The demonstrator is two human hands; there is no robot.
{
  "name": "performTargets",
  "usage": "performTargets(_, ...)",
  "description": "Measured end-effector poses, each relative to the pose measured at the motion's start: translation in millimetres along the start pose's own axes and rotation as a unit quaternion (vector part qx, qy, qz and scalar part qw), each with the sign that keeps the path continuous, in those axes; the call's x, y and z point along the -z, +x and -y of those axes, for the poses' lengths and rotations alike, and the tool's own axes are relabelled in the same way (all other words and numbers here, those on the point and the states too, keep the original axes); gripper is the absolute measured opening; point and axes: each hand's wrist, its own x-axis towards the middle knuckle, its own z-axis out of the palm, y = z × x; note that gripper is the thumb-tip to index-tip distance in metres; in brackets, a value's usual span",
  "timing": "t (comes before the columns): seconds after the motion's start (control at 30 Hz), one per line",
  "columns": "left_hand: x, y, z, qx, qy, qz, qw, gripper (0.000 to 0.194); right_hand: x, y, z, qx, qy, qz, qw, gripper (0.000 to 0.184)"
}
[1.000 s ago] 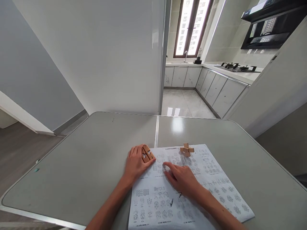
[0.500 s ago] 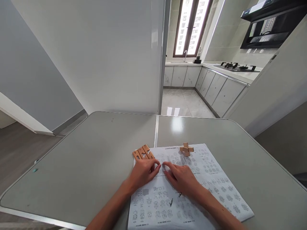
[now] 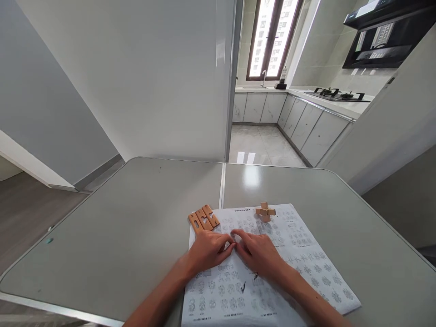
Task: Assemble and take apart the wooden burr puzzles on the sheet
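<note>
Since the earlier frame, my left hand [image 3: 208,249] has shifted right and slightly nearer me, closing on my right hand [image 3: 260,252]; the right has held its place. Left: index and thumb tips brought together or nearly so; whether anything is pinched, I cannot tell. Right: index reaching forward over the white printed paper sheet [image 3: 245,299], thumb parted from it, nothing visibly held.

Three flat brown wooden plates with cut-outs lie side by side just beyond my left knuckles. A light-brown wooden cross-shaped block assembly [image 3: 265,212] stands ahead of my right hand, on the sheet's far part. The sheet lies on the grey table [image 3: 153,218] beneath both hands.

Judgement: fingertip contact should be light, lest the paper drag or crease. The left knuckles need lifting clear of the plates, and the fingertips should leave the drawings between them readable.
</note>
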Motion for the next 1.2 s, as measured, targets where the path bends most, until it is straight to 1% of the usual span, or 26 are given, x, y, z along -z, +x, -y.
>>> performTargets(0.3,-1.7,-1.1,0.7,0.005,-0.001,-0.002,1.0,0.011,-2.2,0.6,-1.9,-0.002,0.0,-0.006,1.0,0.032)
performTargets(0.53,2.2,0.8,-2.6,0.022,-0.006,0.017,1.0,0.012,-3.2,-0.2,-1.3,-0.003,0.02,-0.004,1.0,0.033)
performTargets(0.63,2.4,1.4,-2.4,0.02,-0.004,0.016,1.0,0.011,-0.7,1.7,1.8,-0.032,0.075,-0.026,0.996,0.03)
performTargets(0.67,2.3,1.5,-2.0,0.018,-0.004,0.015,1.0,0.01,1.1,2.9,2.7,-0.052,0.118,-0.037,0.991,0.03)
performTargets(0.7,2.2,1.7,-1.6,0.017,-0.003,0.013,1.0,0.01,3.3,4.3,3.1,-0.077,0.179,-0.046,0.98,0.032)
performTargets(0.73,2.2,2.0,-1.3,0.016,-0.002,0.013,1.0,0.01,6.0,6.0,2.9,-0.106,0.257,-0.048,0.959,0.037)
performTargets(0.77,2.3,2.2,-1.1,0.015,-0.001,0.014,1.0,0.01,8.9,7.8,1.8,-0.136,0.349,-0.048,0.926,0.042)
performTargets(0.8,2.6,2.4,-1.0,0.015,-0.001,0.016,1.0,0.01,11.8,9.7,-0.3,-0.165,0.445,-0.044,0.879,0.047)
performTargets(0.83,2.9,2.7,-1.1,0.016,-0.002,0.018,1.0,0.01,14.6,11.7,-3.4,-0.19,0.533,-0.042,0.823,0.05)
performTargets(0.87,3.3,2.9,-1.2,0.016,-0.003,0.021,1.0,0.01,17.0,13.7,-7.5,-0.209,0.606,-0.05,0.766,0.052)
performTargets(0.9,3.6,3.1,-1.3,0.016,-0.004,0.023,1.0,0.011,18.9,15.5,-12.2,-0.219,0.661,-0.06,0.715,0.052)
performTargets(0.93,4.0,3.3,-1.5,0.016,-0.004,0.023,1.0,0.011,20.2,17.1,-17.4,-0.222,0.7,-0.079,0.674,0.051)
performTargets(0.97,4.2,3.4,-1.6,0.015,-0.003,0.023,1.0,0.011,20.9,18.5,-22.7,-0.216,0.729,-0.094,0.643,0.048)
performTargets(1.0,4.3,3.5,-1.6,0.014,-0.003,0.022,1.0,0.011,21.1,19.6,-27.7,-0.205,0.749,-0.102,0.622,0.045)
performTargets(1.07,4.2,3.6,-1.5,0.014,-0.003,0.02,1.0,0.011,20.3,20.9,-36.4,-0.181,0.775,-0.112,0.595,0.039)
performTargets(1.13,3.6,3.4,-1.1,0.014,-0.003,0.019,1.0,0.01,18.6,21.4,-42.7,-0.165,0.789,-0.112,0.581,0.036)
performTargets(1.2,2.8,3.1,-0.4,0.014,-0.003,0.018,1.0,0.01,16.6,21.8,-46.5,-0.156,0.791,-0.114,0.58,0.033)
